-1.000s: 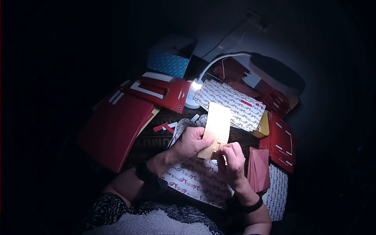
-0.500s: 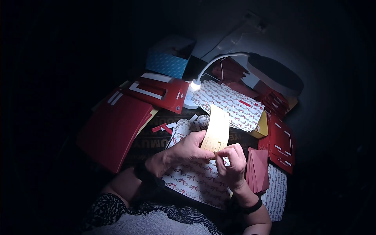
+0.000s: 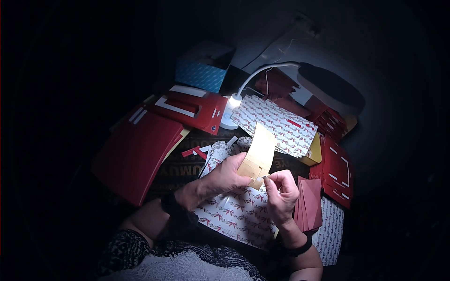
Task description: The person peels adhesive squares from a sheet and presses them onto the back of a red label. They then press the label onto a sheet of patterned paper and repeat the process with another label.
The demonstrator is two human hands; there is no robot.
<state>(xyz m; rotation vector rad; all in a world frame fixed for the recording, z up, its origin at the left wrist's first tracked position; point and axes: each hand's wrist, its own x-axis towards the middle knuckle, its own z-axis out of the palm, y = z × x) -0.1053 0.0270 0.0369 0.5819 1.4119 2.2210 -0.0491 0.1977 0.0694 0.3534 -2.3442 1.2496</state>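
My left hand (image 3: 229, 173) is closed around the left edge of a curved yellow card sheet (image 3: 260, 150), which stands tilted up in the lamp light. Small cut lines or slots show near the card's lower end. At its lower right corner, my right hand (image 3: 282, 195) has thumb and forefinger pinched together. A tiny piece seems to be between those fingertips, too small to name. Beneath both hands lies white paper printed with red bows and garlands (image 3: 234, 215).
A lit desk lamp (image 3: 235, 100) stands behind the hands. Red card stacks lie left (image 3: 136, 152) and right (image 3: 335, 168). More patterned sheets (image 3: 276, 124), pinkish-red envelopes (image 3: 308, 203), red and white strips (image 3: 197, 152) and a blue box (image 3: 201, 75) surround the work area.
My right hand has moved slightly right and away from the card's lower edge, fingers still pinched. The card has tilted a little, showing more of its lower end.
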